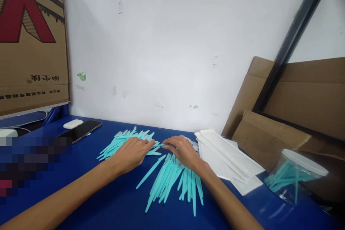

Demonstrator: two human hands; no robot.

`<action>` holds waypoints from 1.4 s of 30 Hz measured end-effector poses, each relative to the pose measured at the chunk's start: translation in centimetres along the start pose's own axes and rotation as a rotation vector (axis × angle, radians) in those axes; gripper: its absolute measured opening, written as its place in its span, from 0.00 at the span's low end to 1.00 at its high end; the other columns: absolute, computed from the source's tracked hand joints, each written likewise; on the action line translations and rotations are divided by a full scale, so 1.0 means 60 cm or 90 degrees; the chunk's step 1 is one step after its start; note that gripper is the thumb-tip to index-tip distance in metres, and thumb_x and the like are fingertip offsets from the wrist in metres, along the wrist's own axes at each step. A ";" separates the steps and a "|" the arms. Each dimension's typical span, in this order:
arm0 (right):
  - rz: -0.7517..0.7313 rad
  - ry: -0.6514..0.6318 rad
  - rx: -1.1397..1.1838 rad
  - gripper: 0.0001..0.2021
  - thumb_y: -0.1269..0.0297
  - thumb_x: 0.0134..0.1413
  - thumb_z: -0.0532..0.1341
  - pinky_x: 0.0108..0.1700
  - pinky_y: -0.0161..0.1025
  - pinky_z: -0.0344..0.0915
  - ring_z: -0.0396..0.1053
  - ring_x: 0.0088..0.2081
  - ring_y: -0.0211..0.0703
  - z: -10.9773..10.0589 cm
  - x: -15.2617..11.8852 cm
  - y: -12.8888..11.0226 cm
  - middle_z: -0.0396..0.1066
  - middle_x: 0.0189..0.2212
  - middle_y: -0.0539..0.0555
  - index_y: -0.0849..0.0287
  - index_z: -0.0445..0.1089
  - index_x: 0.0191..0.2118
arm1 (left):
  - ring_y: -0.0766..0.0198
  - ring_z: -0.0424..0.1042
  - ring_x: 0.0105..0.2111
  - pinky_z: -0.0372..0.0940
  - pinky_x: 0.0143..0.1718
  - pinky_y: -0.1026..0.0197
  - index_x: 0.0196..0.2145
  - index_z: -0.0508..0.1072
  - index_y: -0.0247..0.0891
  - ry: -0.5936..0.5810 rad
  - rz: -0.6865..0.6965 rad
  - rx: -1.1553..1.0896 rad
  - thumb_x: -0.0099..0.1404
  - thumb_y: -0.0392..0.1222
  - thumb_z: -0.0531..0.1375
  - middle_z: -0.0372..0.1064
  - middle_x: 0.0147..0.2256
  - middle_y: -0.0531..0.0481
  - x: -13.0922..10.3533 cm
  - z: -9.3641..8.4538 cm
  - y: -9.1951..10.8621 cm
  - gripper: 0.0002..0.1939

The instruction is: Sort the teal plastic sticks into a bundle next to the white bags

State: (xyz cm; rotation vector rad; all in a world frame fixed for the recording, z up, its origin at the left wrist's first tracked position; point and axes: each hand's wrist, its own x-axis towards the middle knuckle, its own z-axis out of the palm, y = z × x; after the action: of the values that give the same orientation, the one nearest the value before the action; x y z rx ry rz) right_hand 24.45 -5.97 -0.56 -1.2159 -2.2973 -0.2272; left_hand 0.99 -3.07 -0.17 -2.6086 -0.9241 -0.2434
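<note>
Left hand (138, 151): grip pinched on one end of a turquoise plastic stick (159, 145).
Right hand (182, 149): grip pinched on its other end (it bridges the fingertips).
Loose sticks (165, 179): fanned nearer on the blue worktop (113, 201), with a pile (114, 145) beyond the left hand.
Clear jar (288, 185): white-lidded, sticks inside, right of the white packets (229, 154).

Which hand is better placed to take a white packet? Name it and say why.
The right hand, I judge: the white packets lie close on its outer side, while the left hand is farther off. Both hands seem to hold one turquoise stick, so the right would likely need freeing first.
</note>
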 end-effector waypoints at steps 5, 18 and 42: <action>0.069 0.051 -0.027 0.15 0.55 0.66 0.56 0.51 0.41 0.61 0.70 0.48 0.44 -0.017 0.000 0.026 0.75 0.45 0.51 0.50 0.67 0.54 | 0.52 0.71 0.32 0.59 0.28 0.58 0.45 0.67 0.36 0.017 -0.113 0.003 0.72 0.35 0.44 0.71 0.33 0.43 0.008 -0.013 -0.010 0.13; 0.290 -0.119 -0.275 0.18 0.61 0.69 0.47 0.54 0.46 0.55 0.69 0.51 0.50 0.001 -0.026 0.110 0.75 0.47 0.58 0.55 0.69 0.54 | 0.53 0.70 0.38 0.62 0.31 0.57 0.41 0.71 0.35 0.025 -0.150 0.024 0.72 0.42 0.44 0.68 0.37 0.41 0.001 -0.010 -0.032 0.17; 0.223 -0.119 -0.219 0.21 0.81 0.54 0.56 0.39 0.35 0.62 0.75 0.41 0.47 0.009 -0.023 0.113 0.78 0.39 0.57 0.57 0.72 0.51 | 0.56 0.72 0.29 0.57 0.27 0.58 0.33 0.69 0.37 -0.012 -0.014 -0.090 0.69 0.39 0.48 0.73 0.33 0.43 -0.006 0.004 0.042 0.12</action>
State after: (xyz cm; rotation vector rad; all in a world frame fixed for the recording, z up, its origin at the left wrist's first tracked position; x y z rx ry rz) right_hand 30.36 -2.80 -2.40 -1.8577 -2.2076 -0.4055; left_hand 2.32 -5.01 -1.19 -2.7345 -0.9754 -0.3008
